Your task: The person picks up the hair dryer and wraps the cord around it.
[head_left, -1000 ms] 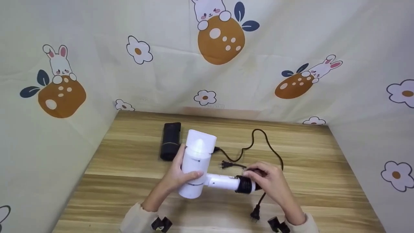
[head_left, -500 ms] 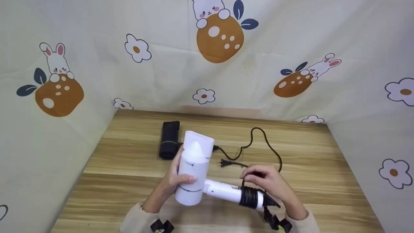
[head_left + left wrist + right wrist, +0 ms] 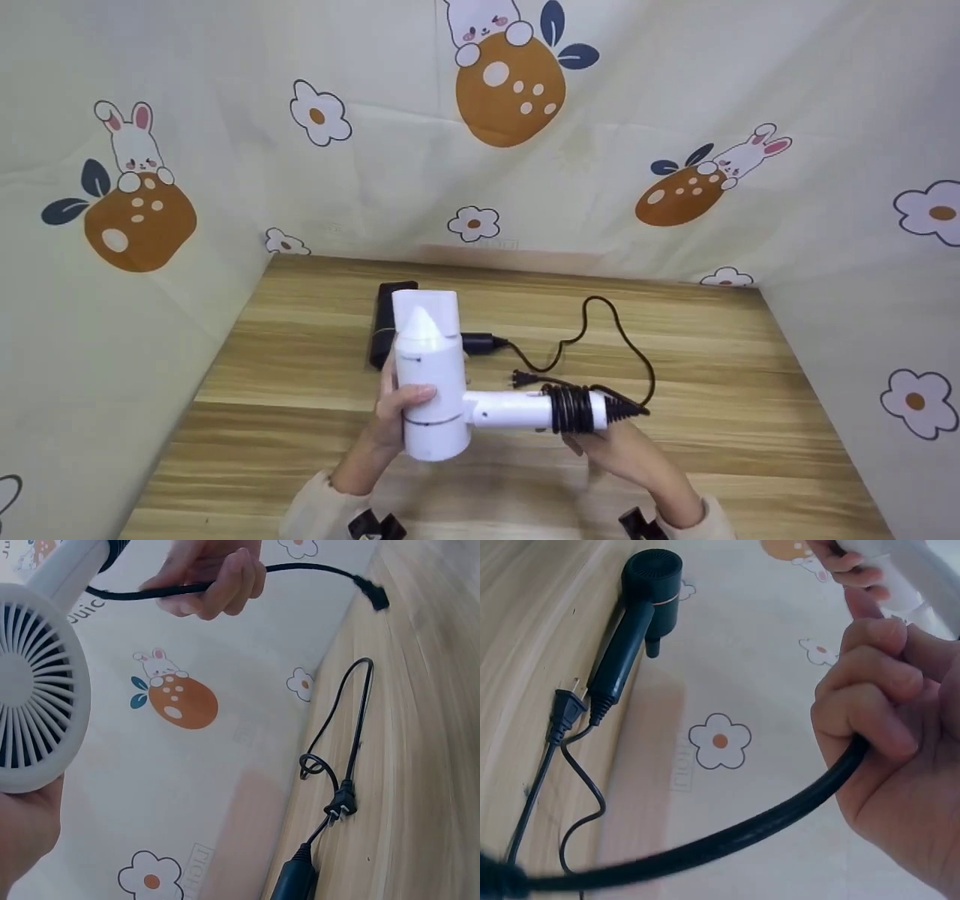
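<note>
My left hand [image 3: 391, 412] grips the barrel of a white hair dryer [image 3: 437, 375] above the table, its handle pointing right. A black cord [image 3: 571, 409] is wound in several turns round the handle's end. Beneath that end is my right hand [image 3: 630, 456], its fingers partly hidden by the handle in the head view. In the right wrist view its curled fingers hold the cord's loose length [image 3: 742, 840]. The left wrist view shows this cord's plug [image 3: 373, 594] hanging free past the hand, and the dryer's slotted round grille [image 3: 45, 682].
A dark hair dryer [image 3: 651, 589] lies on the wooden table [image 3: 300, 450] behind the white one, partly covered by it in the head view. Its cord [image 3: 616, 319] loops to the right, with its plug [image 3: 523, 379] near the middle. A printed cloth [image 3: 390, 172] walls the table.
My right hand has gone from above the handle's end to underneath it, taking the cord round. My left hand has shifted the white hair dryer left and turned its barrel more upright in view.
</note>
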Motion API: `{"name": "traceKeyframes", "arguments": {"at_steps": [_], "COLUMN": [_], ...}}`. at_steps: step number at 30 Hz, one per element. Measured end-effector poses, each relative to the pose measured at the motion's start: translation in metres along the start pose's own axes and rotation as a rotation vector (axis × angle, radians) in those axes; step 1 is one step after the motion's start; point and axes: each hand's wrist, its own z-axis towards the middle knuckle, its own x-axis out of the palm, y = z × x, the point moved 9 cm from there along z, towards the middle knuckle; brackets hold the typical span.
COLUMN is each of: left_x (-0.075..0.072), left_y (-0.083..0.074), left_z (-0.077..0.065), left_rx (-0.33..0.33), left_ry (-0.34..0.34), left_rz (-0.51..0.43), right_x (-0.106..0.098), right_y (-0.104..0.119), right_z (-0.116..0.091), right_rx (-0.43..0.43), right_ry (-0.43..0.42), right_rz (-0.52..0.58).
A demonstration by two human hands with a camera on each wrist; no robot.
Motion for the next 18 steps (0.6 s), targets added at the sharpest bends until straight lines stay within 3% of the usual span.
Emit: {"name": "traceKeyframes", "arguments": {"at_steps": [2,6,8,13,18], "left_x": [-0.007,-0.022,-0.027,-0.032,-0.033], "left_y": [0.000,0.002,0.001,0.004,0.007], "left_z": [0.000,-0.002,-0.002,-0.003,-0.002], "left_rx": [0.000,-0.026,-0.035,-0.075,-0.106], "left_ry": [-0.077,-0.233,-0.280,-0.293,-0.263], "left_rz": [0.049,0.167,0.230,0.371,0.460], "right_x": [0.003,0.003,0.004,-0.001,-0.015], "right_y": [0.004,0.020,0.026,0.037,0.041], "right_z": [0.003,0.005,0.004,-0.002,-0.005], "right_rx": [0.003,-0.088,-0.120,-0.156,-0.163], "right_ry": [0.003,-0.049,-0.060,-0.105,-0.222], "right_rz": [-0.015,-0.211,-0.257,-0.304,-0.314]}}
